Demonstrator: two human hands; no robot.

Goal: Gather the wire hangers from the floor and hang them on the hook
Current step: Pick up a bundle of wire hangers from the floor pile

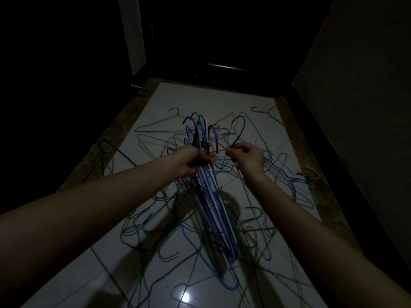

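Fingers: left hand [195, 160] grips hanger bundle [213, 196] | right hand [246, 157] pinches black hanger [241, 130]

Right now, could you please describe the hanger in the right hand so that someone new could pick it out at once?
Start at the white tiled floor strewn with wire hangers. Above it, the left hand grips a bundle of hangers, and beside it the right hand pinches the black hanger by its neck. It is alone and dark, with its hook curving up, unlike the bundle's blue and purple.
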